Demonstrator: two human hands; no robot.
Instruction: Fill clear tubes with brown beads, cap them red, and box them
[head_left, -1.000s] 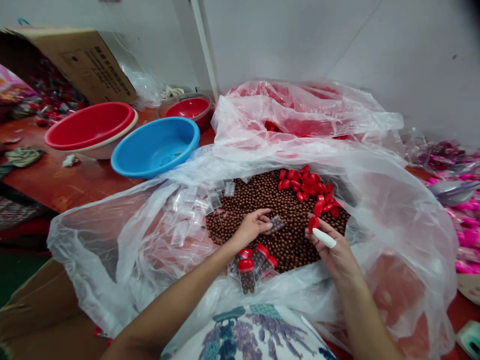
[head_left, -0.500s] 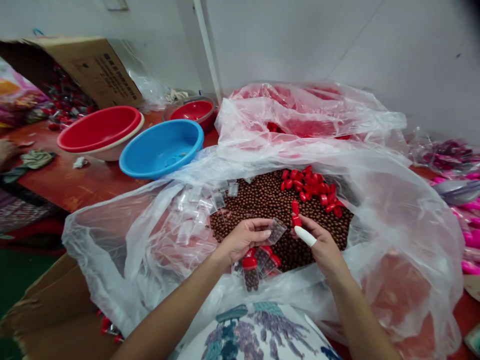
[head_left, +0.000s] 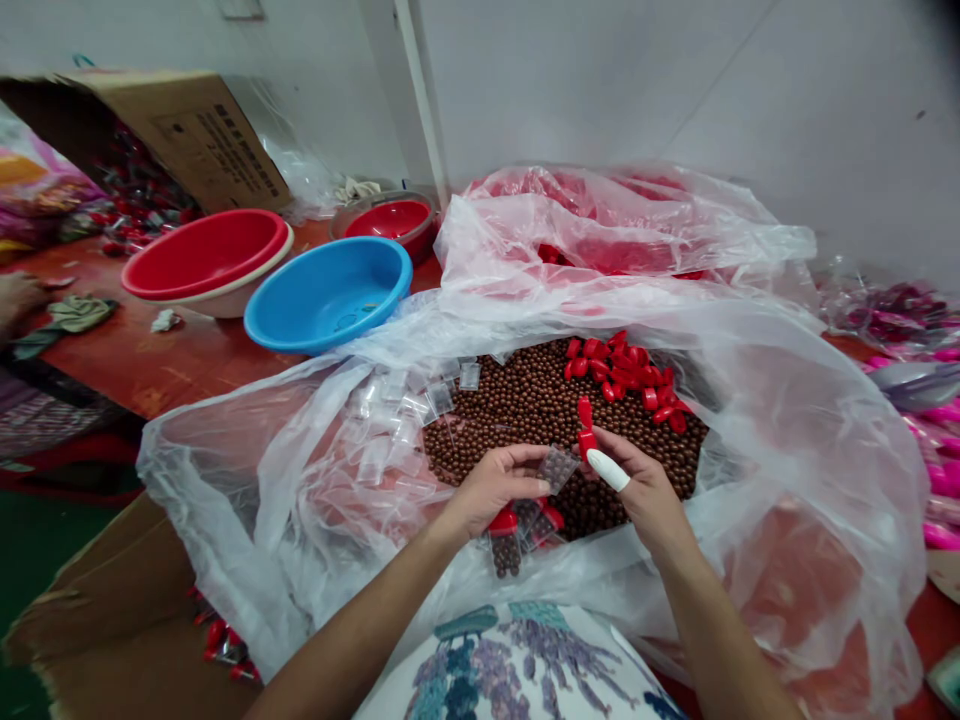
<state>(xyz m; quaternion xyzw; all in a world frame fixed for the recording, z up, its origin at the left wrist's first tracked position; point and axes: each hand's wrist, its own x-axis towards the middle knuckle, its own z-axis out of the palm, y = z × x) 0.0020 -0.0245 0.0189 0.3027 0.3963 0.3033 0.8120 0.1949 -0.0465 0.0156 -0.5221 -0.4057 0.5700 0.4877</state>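
My left hand (head_left: pixel 501 488) pinches a small clear plastic box (head_left: pixel 559 468) with brown balls showing in it. Close by on the right, my right hand (head_left: pixel 634 485) grips a red flip cap (head_left: pixel 586 425) with its lid raised; a white cover (head_left: pixel 608 470) sits on one finger or thumb. Box and cap are very near each other; whether they touch I cannot tell. Beneath both hands lies a heap of brown balls (head_left: pixel 517 395) in a clear plastic sheet. Filled boxes with red caps (head_left: pixel 506 550) lie below my left hand. Loose red caps (head_left: pixel 626 370) rest on the heap's far side.
Empty clear boxes (head_left: pixel 397 410) are piled left of the balls. A blue basin (head_left: pixel 330 300) and a red basin (head_left: pixel 206 250) stand back left, before a cardboard box (head_left: pixel 202 150). A plastic bag of red pieces (head_left: pixel 615 230) lies behind. Another person's hand (head_left: pixel 16 300) shows at far left.
My right hand has brought the red cap slightly left, closer to the clear box. My left hand has shifted slightly right and down, now covering part of the filled boxes.
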